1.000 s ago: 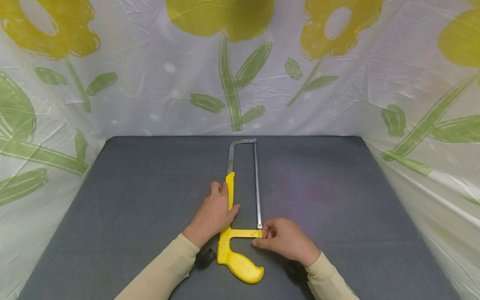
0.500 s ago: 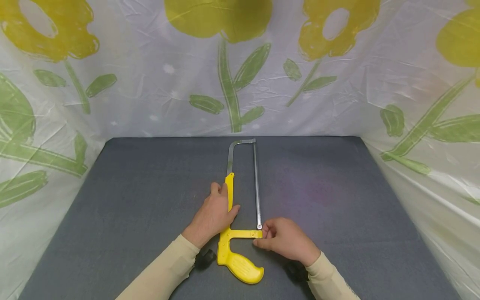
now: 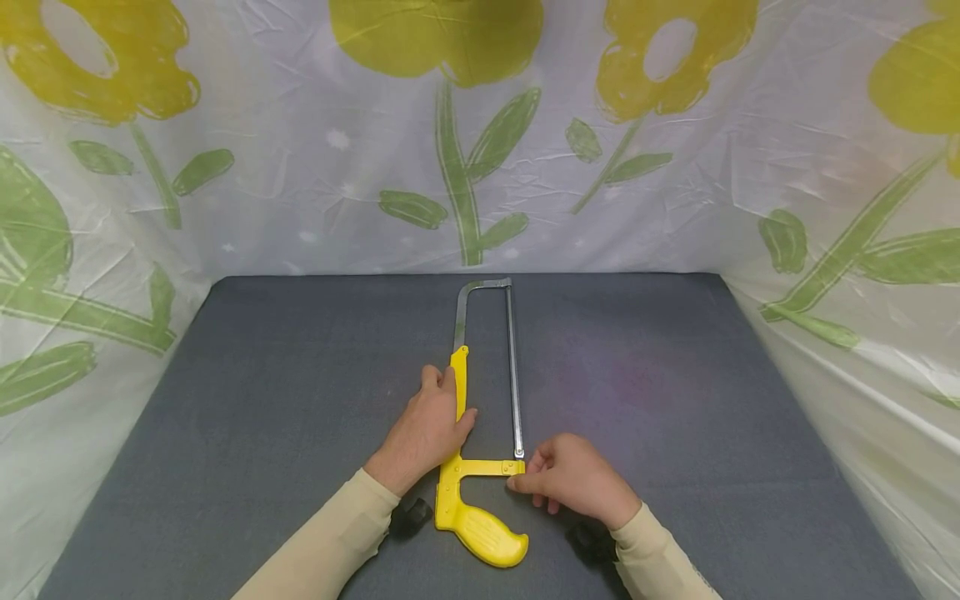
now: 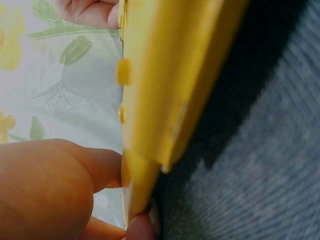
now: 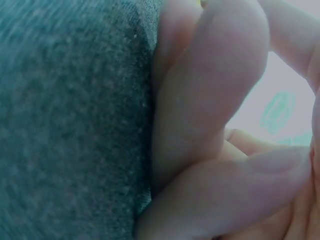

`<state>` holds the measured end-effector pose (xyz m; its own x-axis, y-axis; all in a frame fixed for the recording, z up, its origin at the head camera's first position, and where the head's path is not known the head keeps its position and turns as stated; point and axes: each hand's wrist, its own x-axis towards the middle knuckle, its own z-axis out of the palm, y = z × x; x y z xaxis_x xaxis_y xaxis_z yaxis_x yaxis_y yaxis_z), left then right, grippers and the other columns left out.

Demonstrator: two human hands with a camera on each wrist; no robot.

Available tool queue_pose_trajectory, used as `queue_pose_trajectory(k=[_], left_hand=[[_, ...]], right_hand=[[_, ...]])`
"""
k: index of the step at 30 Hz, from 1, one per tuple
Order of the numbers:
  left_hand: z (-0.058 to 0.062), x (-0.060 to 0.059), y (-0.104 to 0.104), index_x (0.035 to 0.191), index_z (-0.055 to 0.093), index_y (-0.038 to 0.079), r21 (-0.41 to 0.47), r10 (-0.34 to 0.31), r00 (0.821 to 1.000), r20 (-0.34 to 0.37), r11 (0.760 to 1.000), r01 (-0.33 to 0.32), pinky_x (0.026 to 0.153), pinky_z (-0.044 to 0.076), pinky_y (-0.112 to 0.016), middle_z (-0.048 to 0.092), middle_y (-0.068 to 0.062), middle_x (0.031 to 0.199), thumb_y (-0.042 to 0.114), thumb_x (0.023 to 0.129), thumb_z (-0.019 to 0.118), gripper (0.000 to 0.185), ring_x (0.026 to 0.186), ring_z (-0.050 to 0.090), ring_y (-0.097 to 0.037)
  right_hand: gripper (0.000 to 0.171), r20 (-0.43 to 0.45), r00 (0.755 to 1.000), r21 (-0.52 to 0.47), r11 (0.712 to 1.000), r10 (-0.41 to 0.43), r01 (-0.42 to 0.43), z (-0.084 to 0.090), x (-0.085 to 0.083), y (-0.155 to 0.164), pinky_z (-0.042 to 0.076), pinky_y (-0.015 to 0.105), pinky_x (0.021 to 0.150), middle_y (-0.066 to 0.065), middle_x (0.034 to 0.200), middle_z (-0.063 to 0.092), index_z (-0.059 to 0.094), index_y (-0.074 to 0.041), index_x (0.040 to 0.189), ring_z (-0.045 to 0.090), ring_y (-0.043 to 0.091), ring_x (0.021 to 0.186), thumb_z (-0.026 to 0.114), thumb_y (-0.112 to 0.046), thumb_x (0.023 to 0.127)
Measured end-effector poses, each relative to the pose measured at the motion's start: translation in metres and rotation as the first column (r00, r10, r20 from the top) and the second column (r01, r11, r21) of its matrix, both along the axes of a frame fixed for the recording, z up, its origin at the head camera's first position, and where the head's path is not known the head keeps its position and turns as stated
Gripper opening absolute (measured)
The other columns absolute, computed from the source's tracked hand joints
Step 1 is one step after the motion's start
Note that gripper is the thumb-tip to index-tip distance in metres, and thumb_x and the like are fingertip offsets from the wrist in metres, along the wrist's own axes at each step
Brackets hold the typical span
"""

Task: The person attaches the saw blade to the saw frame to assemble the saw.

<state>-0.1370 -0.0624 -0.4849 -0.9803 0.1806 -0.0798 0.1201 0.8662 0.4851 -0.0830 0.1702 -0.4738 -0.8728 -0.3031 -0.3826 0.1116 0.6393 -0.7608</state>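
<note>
A hacksaw (image 3: 487,468) lies flat on the dark grey table, its yellow handle (image 3: 491,537) toward me and its silver far bow against the back. The thin metal blade (image 3: 514,375) runs along its right side. My left hand (image 3: 426,432) grips the yellow upper frame (image 4: 165,75), thumb on the inner side and fingers over the outer edge. At the right end of the yellow crossbar, just below the blade's near end, my right hand (image 3: 573,479) pinches with thumb and index finger. Whatever small part sits between those fingertips is hidden; the right wrist view shows mostly curled fingers (image 5: 210,85).
Grey cloth covers the table (image 3: 300,358). A white curtain (image 3: 300,183) printed with yellow flowers and green leaves hangs behind it and along both sides. Dark wrist-camera mounts (image 3: 411,517) sit under both wrists.
My right hand's fingers have shifted at the crossbar's end, with lower fingertips now showing beneath the thumb. The left hand and the hacksaw stay in place.
</note>
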Motion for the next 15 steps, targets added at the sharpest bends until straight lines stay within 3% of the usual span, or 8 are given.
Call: queue_pose_trajectory(k=[15], left_hand=[[-0.0001,0.0005,0.0011,0.164,0.036,-0.007,0.001,0.011,1.0,-0.006,1.0,-0.011,0.049,0.043,-0.022,0.046,-0.02,0.132,0.029,0.102,0.076,0.082,0.054,0.05,-0.013]], right_hand=[[0.027,-0.016,0.999,-0.058,0.997,0.042,-0.043,-0.001,-0.0003,0.0023,0.05,0.033,0.051,-0.002,0.062,0.069,0.072,-0.012,0.076,0.061,0.014,0.049,0.085,-0.032,0.089]])
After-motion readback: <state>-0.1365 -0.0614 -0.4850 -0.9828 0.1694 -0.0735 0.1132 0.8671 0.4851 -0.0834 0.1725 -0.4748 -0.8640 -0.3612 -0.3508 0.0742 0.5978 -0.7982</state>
